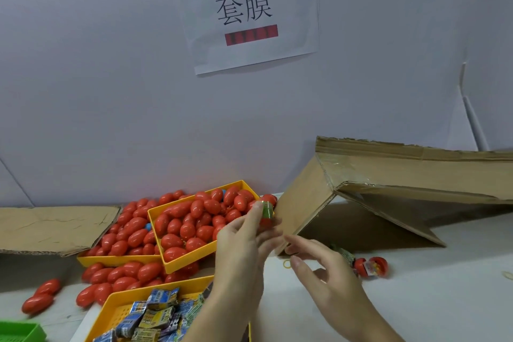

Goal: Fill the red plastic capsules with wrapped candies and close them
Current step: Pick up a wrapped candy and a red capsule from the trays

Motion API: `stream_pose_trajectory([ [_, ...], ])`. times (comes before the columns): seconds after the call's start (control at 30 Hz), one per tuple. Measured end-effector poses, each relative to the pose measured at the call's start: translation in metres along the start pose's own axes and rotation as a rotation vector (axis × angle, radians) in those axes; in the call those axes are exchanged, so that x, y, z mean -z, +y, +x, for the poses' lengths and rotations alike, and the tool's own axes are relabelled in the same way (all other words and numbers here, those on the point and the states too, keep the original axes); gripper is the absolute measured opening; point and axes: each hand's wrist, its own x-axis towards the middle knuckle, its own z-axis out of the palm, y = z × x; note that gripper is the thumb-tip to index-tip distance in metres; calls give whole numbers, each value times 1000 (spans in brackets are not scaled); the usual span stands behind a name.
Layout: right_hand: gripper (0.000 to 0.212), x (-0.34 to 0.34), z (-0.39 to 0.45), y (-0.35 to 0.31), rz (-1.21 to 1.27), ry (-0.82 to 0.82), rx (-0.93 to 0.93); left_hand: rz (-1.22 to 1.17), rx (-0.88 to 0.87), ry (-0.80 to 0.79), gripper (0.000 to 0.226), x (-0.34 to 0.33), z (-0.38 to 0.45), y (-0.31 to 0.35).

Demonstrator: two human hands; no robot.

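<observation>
My left hand (244,244) is raised and grips a red capsule (266,223) with a green wrapped candy (268,209) sticking out of its top. Just right of it, my right hand (319,264) holds nothing, its fingers spread apart. A yellow tray (194,257) full of red capsules (191,219) lies behind the left hand, on a second yellow tray (111,259) with more of them. At the bottom, a yellow tray (116,311) holds wrapped candies (155,316). An open red capsule (372,266) with candy inside lies to the right.
Loose red capsules (41,296) lie scattered on the white table at left. A tilted cardboard box (388,189) stands at right against the wall, flattened cardboard (50,225) at left. A green tray corner (22,332) shows at bottom left. A small yellow ring (287,264) lies on the table.
</observation>
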Motion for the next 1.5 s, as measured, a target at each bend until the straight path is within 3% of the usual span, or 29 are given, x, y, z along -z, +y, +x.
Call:
stream_pose_trajectory([
  [0.17, 30, -1, 2, 0, -5, 7, -45, 270, -52, -63, 33, -70, 48, 19],
  [0.3, 22, -2, 5, 3, -91, -5, -8, 399, -5, -292, 57, -123, 65, 25],
  [0.37, 25, -2, 7, 5, -138, -12, 0, 421, -6, -323, 69, -131, 66, 22],
  [0.43, 25, -3, 7, 4, -152, 0, 4, 395, -71, -288, 59, -127, 63, 15],
  [0.53, 25, -5, 3, 2, -165, 19, -36, 319, -134, -190, 22, -98, 45, 3],
  [0.63, 42, -8, 2, 10, -263, 2, -28, 371, -205, -154, 29, -47, 21, -8],
  [0.77, 33, -10, -1, 15, -332, -13, 9, 671, -294, -90, 31, 27, 4, -10],
  [1.0, 32, -16, 1, 18, -362, -66, -1, 1131, -550, 364, 5, 118, 37, 33],
  [1.13, 40, -20, 1, 18, -380, -65, 2, 1457, -453, 294, 29, 123, 77, 48],
  [1.27, 49, -19, 2, 16, -385, -31, 16, 1607, -350, 267, 31, 118, 96, 47],
  [1.4, 50, -18, 2, 18, -375, 15, 45, 1637, -436, 324, 28, 113, 90, 42],
  [1.5, 50, -19, 2, 18, -360, 25, 51, 1482, -642, 367, 22, 103, 70, 43],
])
